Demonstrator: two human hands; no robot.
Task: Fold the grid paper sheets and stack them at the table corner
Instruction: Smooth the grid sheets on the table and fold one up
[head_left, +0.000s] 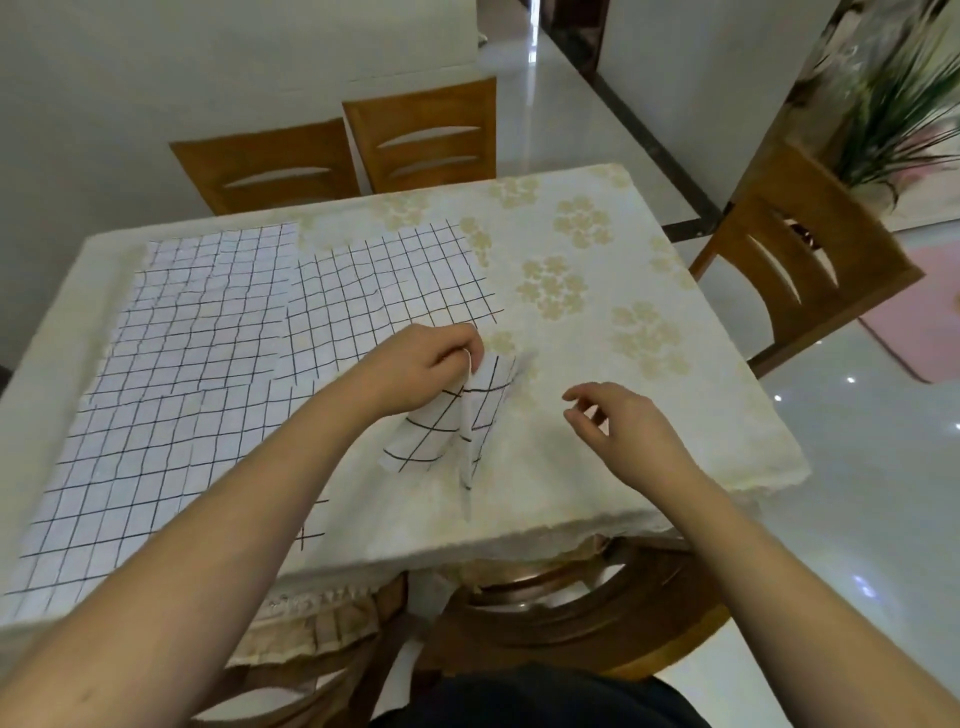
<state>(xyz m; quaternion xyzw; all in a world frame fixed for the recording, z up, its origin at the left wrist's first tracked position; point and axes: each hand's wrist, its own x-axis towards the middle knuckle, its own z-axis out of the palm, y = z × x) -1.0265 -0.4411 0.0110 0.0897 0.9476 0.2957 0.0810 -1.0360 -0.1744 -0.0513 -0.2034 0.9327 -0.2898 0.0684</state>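
A: Head view, only one. The left hand (426, 364) is clamped on a folded grid sheet (457, 421), fingers curled round its upper edge, pinching it. The sheet hangs partly lifted, its lower part draped down toward the bench (649, 415).

B: And the right hand (618, 431)?

A: Apart from the left, holding nothing, fingers loosely spread and bent. It hovers just right of the folded sheet, not touching it (I cannot tell whether it grazes the cloth beneath).

B: Other paper?

A: Flat grid sheets (171, 364) cover the left half of the bench, several laid edge to edge or overlapping. One with wider squares (389, 280) lies toward the middle, just beyond the left hand. The lines look hand-drawn, black on white.

B: Bench surface?

A: A cream tablecloth (571, 270) with pale flower clusters, its edge hanging over the near side.

B: Surroundings?

A: Two wooden chairs (343, 150) at the far side, another chair (800, 260) at the right, one tucked under the near edge. A green plant (898, 109) at upper right, blurred. Glossy pale floor (857, 519).
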